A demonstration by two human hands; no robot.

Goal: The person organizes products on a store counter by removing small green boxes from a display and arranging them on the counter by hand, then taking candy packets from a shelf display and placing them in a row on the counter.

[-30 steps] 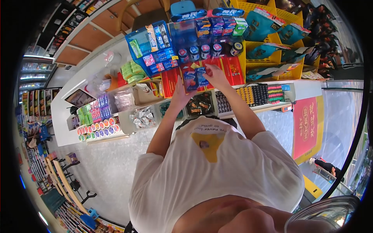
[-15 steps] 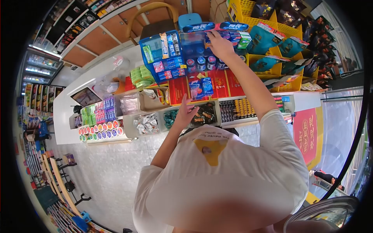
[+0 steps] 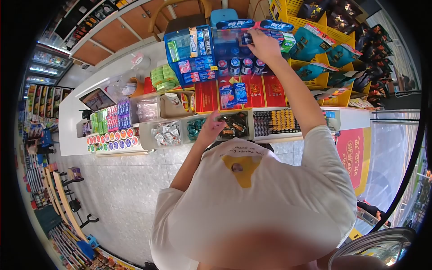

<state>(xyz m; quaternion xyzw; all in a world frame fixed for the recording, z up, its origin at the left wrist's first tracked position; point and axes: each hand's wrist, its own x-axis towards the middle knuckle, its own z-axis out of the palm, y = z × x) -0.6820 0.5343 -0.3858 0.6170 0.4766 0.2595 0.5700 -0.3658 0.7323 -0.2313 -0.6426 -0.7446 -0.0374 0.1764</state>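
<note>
My right hand [image 3: 266,45] reaches over the blue candy display rack [image 3: 222,48], its fingers curled against a small dark blue pack [image 3: 246,38] near the upper shelf. Several round candy jars [image 3: 235,66] stand in a row below it. Nearer my body, my left hand [image 3: 210,128] hovers above the bins, fingers loosely apart and nothing in them. Beneath it are dark-wrapped sweets [image 3: 235,126] and green-wrapped sweets [image 3: 194,128]. Two blue candy pouches [image 3: 234,95] lie on the red boxes [image 3: 207,96] between my hands.
Left on the counter [image 3: 69,130] are stacked round tubs [image 3: 118,140], a tablet screen [image 3: 97,99] and green packs [image 3: 163,78]. A yellow rack [image 3: 321,63] with teal bags stands at the right. Behind the counter are a wooden chair [image 3: 155,20] and a blue stool [image 3: 223,16].
My right hand has shifted right and slightly up, and a dark blue pack now shows at its fingertips. My left hand stays over the bins with its fingers drawn in a little.
</note>
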